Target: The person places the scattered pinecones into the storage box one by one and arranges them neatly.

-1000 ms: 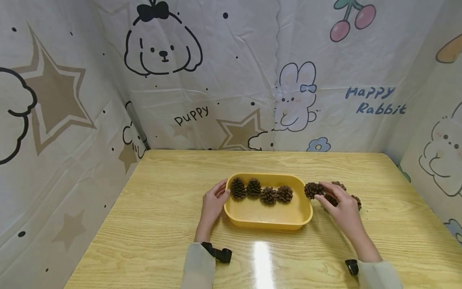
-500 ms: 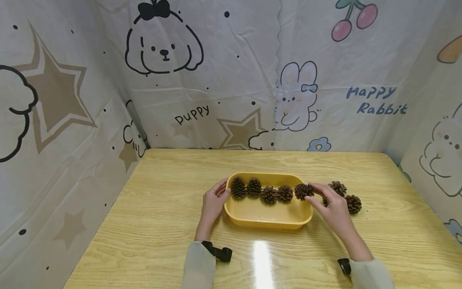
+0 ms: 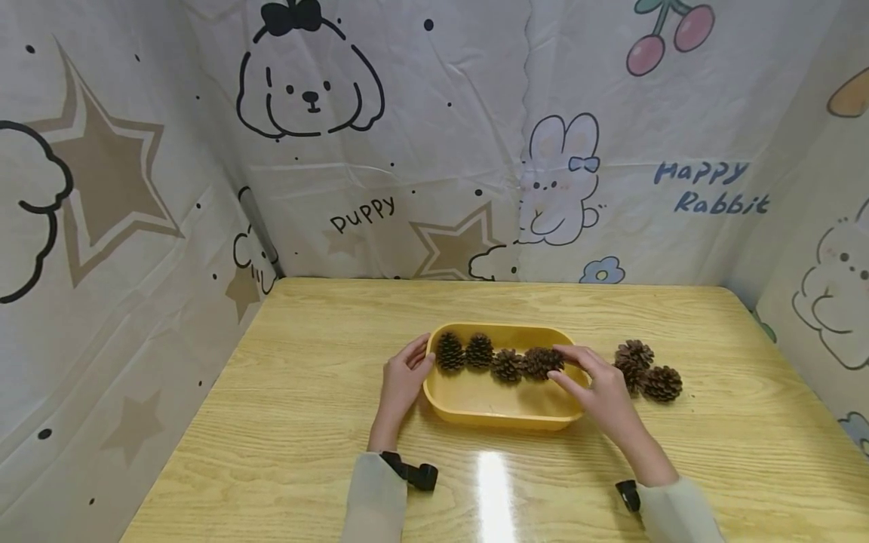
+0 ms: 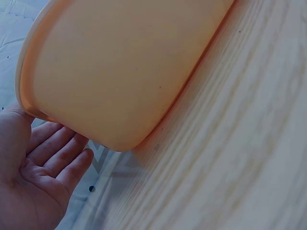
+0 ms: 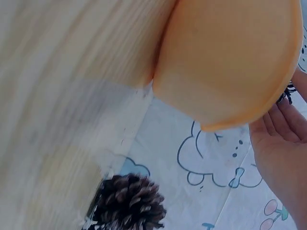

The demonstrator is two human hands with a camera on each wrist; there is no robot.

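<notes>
A yellow plastic tub (image 3: 502, 419) stands on the table with a row of brown pine cones along its far side, among them an upright one (image 3: 450, 353) at the left end. My left hand (image 3: 406, 378) holds the tub's left end, thumb at the rim and fingers along the outer wall, as the left wrist view (image 4: 43, 163) shows. My right hand (image 3: 600, 385) reaches over the right rim and pinches a pine cone (image 3: 545, 363) between thumb and fingers, inside the tub. That cone overlaps the row's rightmost cone in the head view; in the right wrist view the tub mostly hides it.
Right of the tub, three more pine cones (image 3: 661, 385) lie clustered on the wooden table (image 3: 299, 392). Printed cloth (image 3: 448, 151) walls in the back and both sides. Black cameras sit on both wrists.
My right hand has carried the pine cone leftward from beside the tub, over its right rim and up to the row. The left hand stays at the tub's left end.
</notes>
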